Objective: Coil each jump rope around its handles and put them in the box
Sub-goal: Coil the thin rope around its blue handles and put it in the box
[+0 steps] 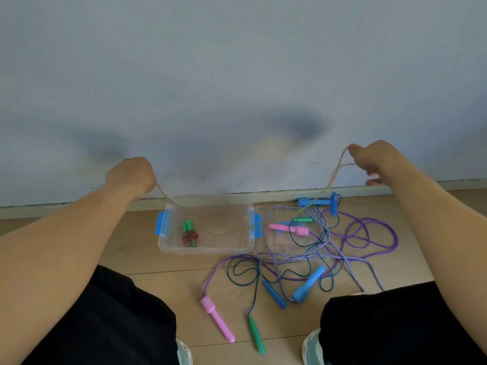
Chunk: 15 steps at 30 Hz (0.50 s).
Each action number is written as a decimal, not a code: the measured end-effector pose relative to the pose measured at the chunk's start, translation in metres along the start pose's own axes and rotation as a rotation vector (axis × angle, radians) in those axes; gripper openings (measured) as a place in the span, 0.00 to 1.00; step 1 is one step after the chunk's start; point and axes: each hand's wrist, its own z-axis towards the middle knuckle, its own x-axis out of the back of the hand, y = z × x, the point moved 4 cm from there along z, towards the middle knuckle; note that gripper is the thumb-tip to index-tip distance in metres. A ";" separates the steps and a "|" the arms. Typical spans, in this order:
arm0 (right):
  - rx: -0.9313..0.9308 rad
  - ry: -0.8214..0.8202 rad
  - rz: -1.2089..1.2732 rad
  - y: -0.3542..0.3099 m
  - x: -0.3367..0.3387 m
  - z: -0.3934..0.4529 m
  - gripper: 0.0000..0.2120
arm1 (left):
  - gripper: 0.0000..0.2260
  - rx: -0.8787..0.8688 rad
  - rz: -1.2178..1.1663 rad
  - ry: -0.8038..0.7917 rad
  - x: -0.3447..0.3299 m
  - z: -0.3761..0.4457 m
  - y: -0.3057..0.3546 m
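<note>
Left hand [130, 175] and right hand [374, 159], both fisted, grip a thin pale translucent rope [333, 177] stretched above the clear plastic box [208, 248] at mid-frame.

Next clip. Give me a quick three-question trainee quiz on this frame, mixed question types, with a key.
1. True or false: the clear box already holds one coiled rope.
2. What do the left hand and right hand hold? A) a thin pale rope B) a pink handle C) the lid
3. Which side of the box is the loose rope pile on?

Key: 1 true; 2 A; 3 right.
</note>
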 end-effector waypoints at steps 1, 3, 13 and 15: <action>0.021 0.018 -0.037 0.002 0.002 0.003 0.25 | 0.08 0.003 -0.051 -0.020 0.001 -0.001 0.002; 0.100 -0.002 -0.108 -0.001 -0.002 0.005 0.24 | 0.09 -0.005 -0.137 -0.074 0.002 -0.007 0.012; 0.491 -0.177 -0.482 -0.028 -0.082 -0.046 0.20 | 0.16 -0.209 -0.629 -0.061 0.004 -0.019 0.075; 0.485 -0.253 -0.449 -0.013 -0.113 -0.054 0.21 | 0.17 -0.252 -0.631 -0.045 0.005 -0.020 0.079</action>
